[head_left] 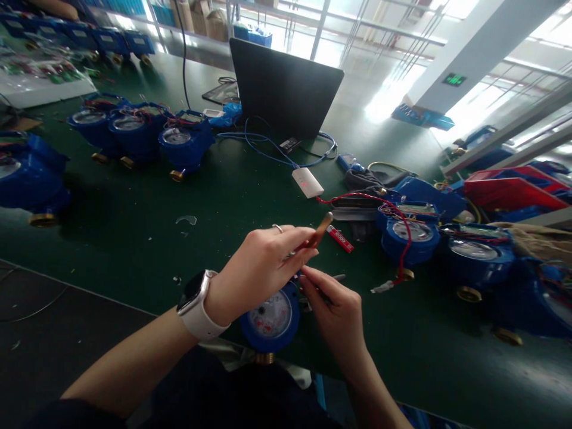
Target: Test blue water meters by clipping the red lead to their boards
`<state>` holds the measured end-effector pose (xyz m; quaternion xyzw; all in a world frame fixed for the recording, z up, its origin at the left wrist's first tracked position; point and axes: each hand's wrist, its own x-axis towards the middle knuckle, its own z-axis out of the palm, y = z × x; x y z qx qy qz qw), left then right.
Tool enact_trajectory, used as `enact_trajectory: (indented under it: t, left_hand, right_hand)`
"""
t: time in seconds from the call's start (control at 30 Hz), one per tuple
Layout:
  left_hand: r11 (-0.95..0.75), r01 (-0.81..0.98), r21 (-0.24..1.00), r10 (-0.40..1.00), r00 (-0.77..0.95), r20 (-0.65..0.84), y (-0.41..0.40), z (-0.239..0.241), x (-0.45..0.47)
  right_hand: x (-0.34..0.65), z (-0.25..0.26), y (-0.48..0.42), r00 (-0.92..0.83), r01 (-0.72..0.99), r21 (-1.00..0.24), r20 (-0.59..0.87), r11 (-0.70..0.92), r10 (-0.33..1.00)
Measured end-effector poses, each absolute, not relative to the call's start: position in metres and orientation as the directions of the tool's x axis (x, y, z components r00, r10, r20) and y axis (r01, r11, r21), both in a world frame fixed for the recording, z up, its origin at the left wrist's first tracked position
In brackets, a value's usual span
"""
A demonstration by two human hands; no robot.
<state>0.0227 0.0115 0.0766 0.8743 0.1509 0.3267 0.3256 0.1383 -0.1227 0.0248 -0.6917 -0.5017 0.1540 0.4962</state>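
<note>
A blue water meter (271, 316) with a round clear dial stands at the table's front edge, partly behind my hands. My left hand (263, 268), with a watch on its wrist, reaches over the meter's top. Its thumb and forefinger pinch a narrow brown-orange piece (322, 228) with a pale tip, whose kind I cannot make out. Fingers closed, my right hand (333, 307) works at the meter's upper right edge, close to the left thumb. What it pinches is hidden; a thin grey tip (339, 277) shows beyond its knuckles.
Just past my hands lies a red marked stick (340, 239). A white box (307, 182) joins a blue cable and a red lead ending in a connector (382, 288). More meters (185, 143) stand left and right (473, 256). A laptop (286, 89) is behind.
</note>
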Motion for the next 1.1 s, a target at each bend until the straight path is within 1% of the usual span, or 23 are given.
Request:
enact_trajectory:
  t: [0.1, 0.23, 0.3, 0.4, 0.5, 0.57, 0.67, 0.73, 0.8, 0.87, 1.0, 1.03, 1.1]
  left_hand:
    - [-0.757, 0.062, 0.651, 0.46, 0.758, 0.463, 0.01, 0.077, 0.024]
    - [-0.803, 0.077, 0.591, 0.409, 0.792, 0.453, 0.007, 0.08, 0.024]
    - [-0.792, 0.092, 0.603, 0.427, 0.789, 0.441, 0.007, 0.082, 0.024]
    - [-0.749, 0.122, 0.651, 0.492, 0.76, 0.424, 0.008, 0.085, 0.025]
    - [-0.743, 0.167, 0.649, 0.528, 0.741, 0.414, 0.007, 0.085, 0.025]
    - [-0.765, 0.15, 0.626, 0.493, 0.762, 0.42, 0.006, 0.085, 0.025]
    - [-0.795, 0.032, 0.606, 0.361, 0.828, 0.429, 0.012, 0.085, 0.024]
    - [-0.785, -0.047, 0.617, 0.274, 0.867, 0.416, 0.019, 0.085, 0.023]
    - [-0.756, -0.089, 0.649, 0.232, 0.89, 0.392, 0.025, 0.085, 0.024]
    - [-0.73, -0.066, 0.68, 0.266, 0.89, 0.371, 0.029, 0.085, 0.025]
    - [-0.672, 0.067, 0.738, 0.479, 0.799, 0.364, 0.022, 0.082, 0.027]
    - [-0.659, 0.09, 0.747, 0.521, 0.77, 0.367, 0.019, 0.081, 0.027]
    - [-0.653, 0.113, 0.749, 0.56, 0.737, 0.378, 0.015, 0.08, 0.026]
  right_hand:
    - [0.138, 0.026, -0.124, 0.442, 0.551, -0.834, 0.295, 0.003, 0.847]
    - [0.137, 0.025, -0.125, 0.432, 0.558, -0.83, 0.305, 0.014, 0.849]
    - [0.137, 0.025, -0.126, 0.431, 0.559, -0.829, 0.306, 0.016, 0.849]
    - [0.135, 0.025, -0.126, 0.432, 0.559, -0.829, 0.301, 0.009, 0.85]
    - [0.135, 0.025, -0.127, 0.436, 0.56, -0.829, 0.294, 0.0, 0.85]
    - [0.135, 0.025, -0.127, 0.439, 0.561, -0.828, 0.295, -0.002, 0.849]
    - [0.136, 0.024, -0.127, 0.442, 0.564, -0.826, 0.295, -0.007, 0.847]
    - [0.136, 0.024, -0.127, 0.443, 0.564, -0.825, 0.294, -0.009, 0.847]
    - [0.136, 0.023, -0.127, 0.441, 0.565, -0.825, 0.293, -0.009, 0.848]
    - [0.136, 0.023, -0.127, 0.438, 0.565, -0.825, 0.292, -0.009, 0.85]
    - [0.135, 0.025, -0.127, 0.436, 0.569, -0.822, 0.288, -0.013, 0.853]
    - [0.135, 0.026, -0.127, 0.435, 0.569, -0.822, 0.289, -0.012, 0.853]
    - [0.134, 0.027, -0.127, 0.433, 0.569, -0.822, 0.29, -0.01, 0.854]
